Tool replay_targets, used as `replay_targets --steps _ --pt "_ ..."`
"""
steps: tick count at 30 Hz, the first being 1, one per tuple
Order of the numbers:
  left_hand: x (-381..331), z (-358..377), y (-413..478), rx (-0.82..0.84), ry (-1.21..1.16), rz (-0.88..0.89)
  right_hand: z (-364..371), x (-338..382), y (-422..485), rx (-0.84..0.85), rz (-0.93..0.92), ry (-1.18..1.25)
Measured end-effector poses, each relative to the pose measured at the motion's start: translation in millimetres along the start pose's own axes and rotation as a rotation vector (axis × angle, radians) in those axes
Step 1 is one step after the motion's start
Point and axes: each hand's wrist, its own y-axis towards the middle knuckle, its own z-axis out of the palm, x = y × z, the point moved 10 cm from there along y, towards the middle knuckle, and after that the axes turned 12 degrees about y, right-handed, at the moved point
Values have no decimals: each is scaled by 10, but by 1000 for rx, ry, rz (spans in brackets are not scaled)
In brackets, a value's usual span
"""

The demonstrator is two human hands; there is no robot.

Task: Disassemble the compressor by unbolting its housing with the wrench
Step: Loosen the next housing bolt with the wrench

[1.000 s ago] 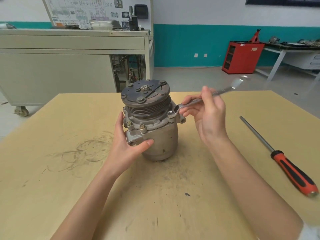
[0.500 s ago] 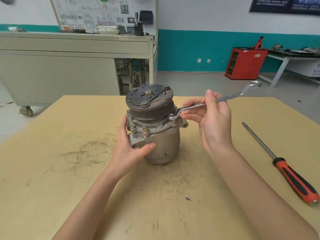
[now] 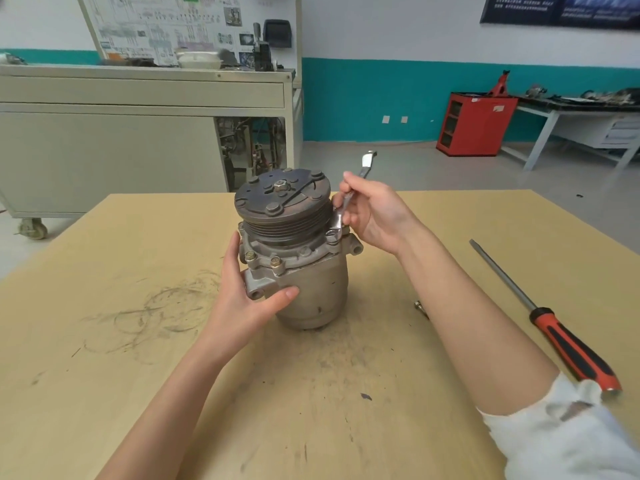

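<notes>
Nearest the viewer, a white sleeve [image 3: 561, 434] covers the person's right upper arm at the counter's [image 3: 104, 393] front edge. The counter is a tan board, marked with dark scuffs and a patch of looping scribbles [image 3: 162, 313] on its left half.

A screwdriver [image 3: 540, 313] with an orange and black handle lies on the right side of the counter, its shaft pointing away, well apart from both hands. A small loose bolt [image 3: 419, 305] lies just beyond the right forearm, near the base of the compressor.

The compressor [image 3: 311, 282] stands upright at mid-counter, pulley end up. The left hand [image 3: 249, 296] grips its housing on the left, with the thumb laid across the front below the flange and the fingers wrapped behind.

The right hand [image 3: 374, 216] pinches the shank of the wrench [image 3: 348, 199] between thumb and fingertips. The wrench's lower end sits on a flange bolt at the compressor's right side. Its free end points up and away.

Beyond the counter stand a grey wheeled cabinet [image 3: 121, 143] carrying a diagram board [image 3: 166, 26], a red cabinet [image 3: 474, 124] against the teal wall, and a far table [image 3: 571, 112].
</notes>
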Motion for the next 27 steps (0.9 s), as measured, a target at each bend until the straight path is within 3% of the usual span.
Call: replay_targets --steps 3,6,12,17,21,25,27 --pt "-15 -1 -3 5 11 -3 60 104 26 6 -53 -46" --pt "-26 -3 -11 10 16 7 22 296 -211 -91 -257 -28" --pt "-23 2 -14 18 9 -3 100 419 -908 -220 -607 -272" --pt "1 0 -11 21 23 -12 92 317 -1112 -224 -752 -319" --pt "-3 3 -12 22 26 -18 -88 318 -709 -183 -585 -182" --pt "-18 -1 -20 18 25 -22 -73 126 -152 -59 -112 -46" --pt "-28 2 -28 21 25 -22 -19 24 -42 -21 27 -28"
